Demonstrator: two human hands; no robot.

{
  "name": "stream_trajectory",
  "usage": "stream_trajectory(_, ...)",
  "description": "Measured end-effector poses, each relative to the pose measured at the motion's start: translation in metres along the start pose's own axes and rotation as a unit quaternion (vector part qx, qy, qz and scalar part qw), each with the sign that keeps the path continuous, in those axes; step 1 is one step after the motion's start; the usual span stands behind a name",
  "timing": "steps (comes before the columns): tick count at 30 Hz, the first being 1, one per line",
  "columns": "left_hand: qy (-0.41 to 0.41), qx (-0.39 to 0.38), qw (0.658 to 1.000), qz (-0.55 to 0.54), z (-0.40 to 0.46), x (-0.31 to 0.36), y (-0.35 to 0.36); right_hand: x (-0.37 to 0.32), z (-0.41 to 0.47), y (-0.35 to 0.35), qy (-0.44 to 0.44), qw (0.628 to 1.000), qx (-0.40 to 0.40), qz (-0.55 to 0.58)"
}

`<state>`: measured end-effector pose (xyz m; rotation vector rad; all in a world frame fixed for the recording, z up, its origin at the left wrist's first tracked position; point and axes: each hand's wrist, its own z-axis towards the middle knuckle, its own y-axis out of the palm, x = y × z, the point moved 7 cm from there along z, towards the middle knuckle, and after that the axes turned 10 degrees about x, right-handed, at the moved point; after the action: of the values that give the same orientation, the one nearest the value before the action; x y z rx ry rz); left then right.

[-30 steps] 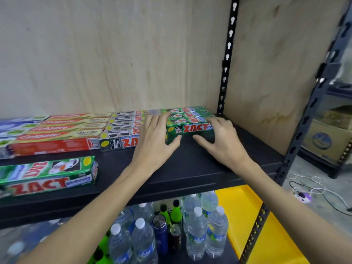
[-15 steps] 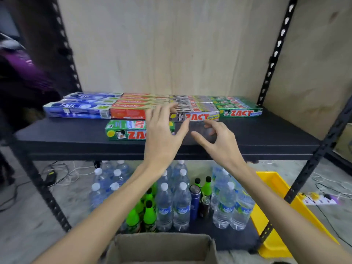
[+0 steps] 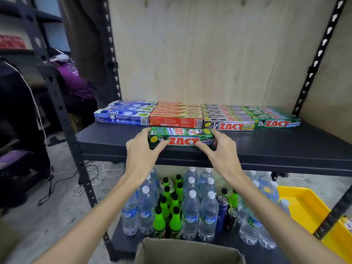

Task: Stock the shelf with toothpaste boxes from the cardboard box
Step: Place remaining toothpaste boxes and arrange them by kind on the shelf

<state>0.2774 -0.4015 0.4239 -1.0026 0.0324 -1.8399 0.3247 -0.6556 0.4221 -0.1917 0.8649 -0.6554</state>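
**Both my hands on a green ZACT stack at the shelf's front**

Nearest me, the open corrugated cardboard box (image 3: 187,251) shows its torn brown rim at the bottom edge. Beyond it, on the lower deck, stand clear plastic water bottles (image 3: 190,212) with white caps and blue labels, and bright green bottles (image 3: 159,223) with black caps; a yellow plastic tray (image 3: 304,208) sits to the right.

My left hand (image 3: 142,153) and right hand (image 3: 222,151) grasp the two ends of a stack of glossy green toothpaste boxes (image 3: 182,137), thumbs on the front face, fingers curled over the ends. The front reads "ZACT" in red. The stack rests on the matte black shelf (image 3: 285,145), just in front of the rear rows.

Behind it, flat against the plywood back panel (image 3: 200,54), lie rows of long cartons: blue Safi boxes (image 3: 122,116), red Colgate boxes (image 3: 176,117), grey ZACT boxes (image 3: 228,122) marked "Smokers", and green ZACT boxes (image 3: 276,119) at the far right.

Half a second ago my hands hovered apart from this stack, fingers spread; now they have closed on it.
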Motion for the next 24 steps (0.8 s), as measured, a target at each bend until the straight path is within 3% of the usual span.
stream_trajectory(9,0.024,-0.079,0.996,-0.028,-0.003,0.041,0.043,0.042,0.015,-0.057,0.04,0.997,0.05,-0.04)
stream_trajectory(24,0.066,-0.183,0.977,-0.086,-0.028,0.179,0.17,0.172,0.065,-0.197,0.065,0.99,0.033,-0.12)
